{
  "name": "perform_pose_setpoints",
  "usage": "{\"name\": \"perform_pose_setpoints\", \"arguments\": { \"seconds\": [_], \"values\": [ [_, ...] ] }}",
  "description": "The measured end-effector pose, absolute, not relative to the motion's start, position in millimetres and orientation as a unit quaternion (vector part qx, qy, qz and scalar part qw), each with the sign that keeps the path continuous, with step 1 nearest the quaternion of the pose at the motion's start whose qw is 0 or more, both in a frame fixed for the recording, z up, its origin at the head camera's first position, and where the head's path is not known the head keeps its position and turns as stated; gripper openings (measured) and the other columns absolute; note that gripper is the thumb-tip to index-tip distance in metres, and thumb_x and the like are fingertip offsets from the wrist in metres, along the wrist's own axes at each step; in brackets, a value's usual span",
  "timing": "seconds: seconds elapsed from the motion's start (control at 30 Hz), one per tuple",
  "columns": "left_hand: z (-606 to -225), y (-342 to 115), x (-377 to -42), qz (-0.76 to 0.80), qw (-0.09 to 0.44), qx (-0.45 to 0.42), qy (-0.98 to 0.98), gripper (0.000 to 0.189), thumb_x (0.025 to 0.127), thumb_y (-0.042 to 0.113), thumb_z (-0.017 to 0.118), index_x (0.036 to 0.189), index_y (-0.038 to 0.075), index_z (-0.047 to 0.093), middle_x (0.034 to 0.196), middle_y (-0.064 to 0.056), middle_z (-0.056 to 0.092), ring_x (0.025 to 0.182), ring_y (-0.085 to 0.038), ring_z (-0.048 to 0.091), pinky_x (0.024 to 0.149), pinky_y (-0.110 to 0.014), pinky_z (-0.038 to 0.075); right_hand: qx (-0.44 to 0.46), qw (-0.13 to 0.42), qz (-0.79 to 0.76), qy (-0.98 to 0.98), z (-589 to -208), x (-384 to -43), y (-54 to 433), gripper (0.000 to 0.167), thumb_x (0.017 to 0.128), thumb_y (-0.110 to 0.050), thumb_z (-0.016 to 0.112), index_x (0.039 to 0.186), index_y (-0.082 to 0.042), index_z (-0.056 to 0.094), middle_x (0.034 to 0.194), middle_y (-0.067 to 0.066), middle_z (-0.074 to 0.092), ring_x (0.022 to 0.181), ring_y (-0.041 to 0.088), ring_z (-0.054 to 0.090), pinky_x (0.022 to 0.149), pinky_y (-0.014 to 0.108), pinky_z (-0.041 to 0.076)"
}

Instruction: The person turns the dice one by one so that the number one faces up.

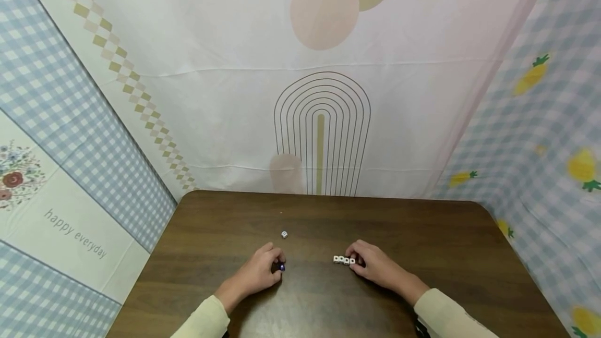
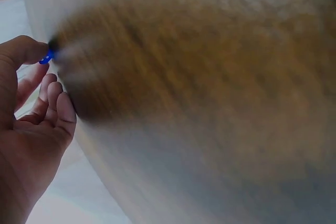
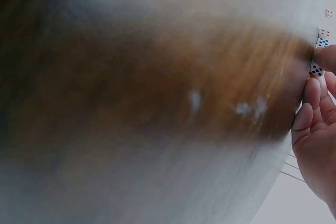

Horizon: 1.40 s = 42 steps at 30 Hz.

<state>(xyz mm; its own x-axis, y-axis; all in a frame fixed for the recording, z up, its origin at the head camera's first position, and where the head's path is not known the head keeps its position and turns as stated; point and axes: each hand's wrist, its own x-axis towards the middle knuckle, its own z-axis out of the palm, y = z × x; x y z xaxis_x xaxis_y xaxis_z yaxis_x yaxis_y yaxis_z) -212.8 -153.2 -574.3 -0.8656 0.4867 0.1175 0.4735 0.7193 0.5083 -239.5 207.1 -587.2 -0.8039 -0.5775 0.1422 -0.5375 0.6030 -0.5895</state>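
My left hand [image 1: 257,271] is low over the table, left of the middle. Its thumb and a finger pinch a small blue die [image 1: 282,267], which shows bright blue with white pips in the left wrist view. Right of the middle, a short row of white dice [image 1: 343,260] lies side by side on the wood. My right hand [image 1: 374,266] grips the die at the row's right end between thumb and fingers. Up close in the right wrist view, these dice [image 3: 322,42] carry red, blue and black pips, and the thumb hides part of the row.
A single white die [image 1: 284,234] lies beyond my left hand, towards the back. The brown wooden table [image 1: 225,218] has rounded far corners and meets a hanging white cloth [image 1: 225,119]. Checked cloths hang at the left and right sides.
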Motion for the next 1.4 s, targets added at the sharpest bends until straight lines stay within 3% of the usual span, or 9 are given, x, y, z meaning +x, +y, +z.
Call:
{"name": "perform_pose_setpoints", "arguments": {
  "seconds": [0.2, 0.43, 0.73, 1.03, 1.4],
  "values": [
    [-574.0, -152.7, -211.9, 0.28, 0.006, 0.27, 0.921, 0.014, 0.084, 0.007, 0.077, 0.093, 0.013, 0.068, 0.09, 0.004, 0.054, 0.083, -0.007, 0.056, 0.073, -0.024, 0.051, -0.311, 0.035, -0.317, 0.896, -587.7, -239.6, 206.5, 0.019, 0.091, -0.007, 0.075, 0.105, -0.016, 0.065, 0.097, -0.009, 0.059, 0.082, 0.001, 0.055, 0.07, 0.021, 0.05],
    [-570.3, -141.1, -214.7, 0.299, -0.03, 0.268, 0.915, 0.015, 0.079, -0.001, 0.072, 0.09, 0.009, 0.07, 0.087, 0.0, 0.06, 0.077, -0.007, 0.058, 0.066, -0.02, 0.05, -0.314, 0.033, -0.316, 0.895, -587.8, -238.6, 206.6, 0.02, 0.091, -0.007, 0.075, 0.105, -0.015, 0.065, 0.097, -0.008, 0.06, 0.082, 0.0, 0.055, 0.07, 0.021, 0.05],
    [-561.5, -99.1, -228.9, 0.281, -0.044, 0.293, 0.913, 0.014, 0.078, 0.003, 0.073, 0.085, 0.012, 0.067, 0.081, 0.004, 0.058, 0.073, -0.004, 0.051, 0.063, -0.017, 0.045, -0.307, 0.033, -0.317, 0.897, -587.2, -239.2, 206.9, 0.02, 0.09, -0.006, 0.076, 0.105, -0.014, 0.066, 0.097, -0.006, 0.061, 0.082, 0.002, 0.055, 0.07, 0.021, 0.051],
    [-564.7, -56.3, -243.1, 0.275, 0.001, 0.278, 0.92, 0.013, 0.076, 0.004, 0.073, 0.085, 0.013, 0.068, 0.078, 0.005, 0.057, 0.071, -0.003, 0.047, 0.063, -0.017, 0.041, -0.312, 0.014, -0.319, 0.895, -585.5, -239.0, 204.5, 0.02, 0.088, -0.004, 0.077, 0.103, -0.012, 0.066, 0.096, -0.005, 0.062, 0.081, 0.005, 0.057, 0.069, 0.021, 0.051],
    [-571.8, -36.4, -246.5, 0.288, 0.034, 0.27, 0.918, 0.013, 0.077, 0.004, 0.077, 0.083, 0.013, 0.07, 0.079, 0.004, 0.059, 0.071, -0.002, 0.048, 0.065, -0.017, 0.042, -0.316, 0.011, -0.32, 0.893, -586.1, -238.7, 205.4, 0.02, 0.088, -0.004, 0.078, 0.103, -0.012, 0.067, 0.095, -0.004, 0.062, 0.08, 0.004, 0.057, 0.069, 0.021, 0.051]
  ]
}}
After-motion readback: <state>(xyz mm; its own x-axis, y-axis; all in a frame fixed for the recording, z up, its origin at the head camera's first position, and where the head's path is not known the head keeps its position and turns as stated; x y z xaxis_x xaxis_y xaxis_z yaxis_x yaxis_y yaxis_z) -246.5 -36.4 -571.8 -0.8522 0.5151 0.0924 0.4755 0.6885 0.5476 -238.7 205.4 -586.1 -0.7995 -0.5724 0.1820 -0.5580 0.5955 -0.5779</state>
